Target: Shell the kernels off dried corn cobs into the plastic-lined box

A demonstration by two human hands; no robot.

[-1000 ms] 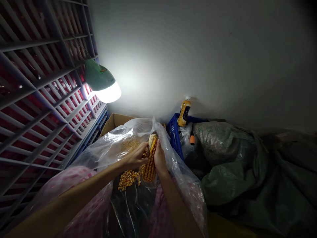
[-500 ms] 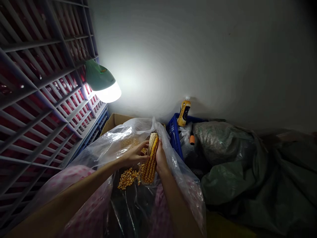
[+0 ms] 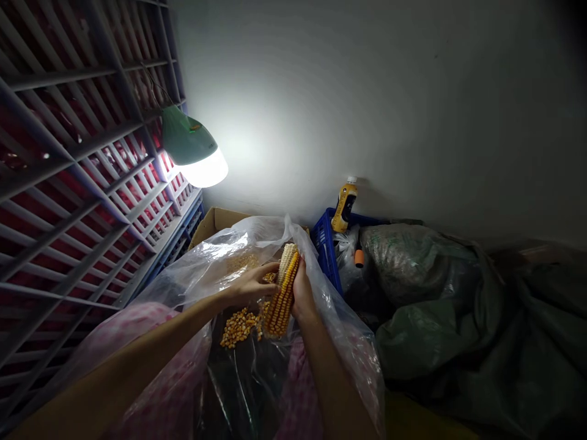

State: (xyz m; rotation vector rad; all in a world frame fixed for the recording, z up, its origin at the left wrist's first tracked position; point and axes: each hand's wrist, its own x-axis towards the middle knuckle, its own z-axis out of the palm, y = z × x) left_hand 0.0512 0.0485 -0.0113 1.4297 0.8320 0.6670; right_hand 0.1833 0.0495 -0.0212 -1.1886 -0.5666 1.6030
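Note:
A corn cob [image 3: 282, 299] stands tilted over the plastic, its yellow kernels in rows and a pale stripped strip along its upper left. My right hand [image 3: 302, 290] is closed around its right side. From the left, my left hand [image 3: 254, 283] grips the cob with thumb and fingers apart on its stripped side; some of those fingertips are hidden behind it. Loose corn kernels [image 3: 239, 328] lie in a heap below my left wrist. More show between my left thumb and fingers. Clear plastic sheeting [image 3: 330, 318] spreads under everything and over my lap.
A lit lamp [image 3: 195, 150] hangs on the slatted plastic crate [image 3: 101, 201] at left. Behind the plastic stands a cardboard box [image 3: 217, 221]. A blue basket [image 3: 326, 244] holds a yellow bottle [image 3: 343, 206] by the wall. Dark green sacks [image 3: 426, 336] lie at right.
The whole view has shifted slightly, so things sit a little further right. Both hands remain on the cob, with the left fingers slightly moved along it.

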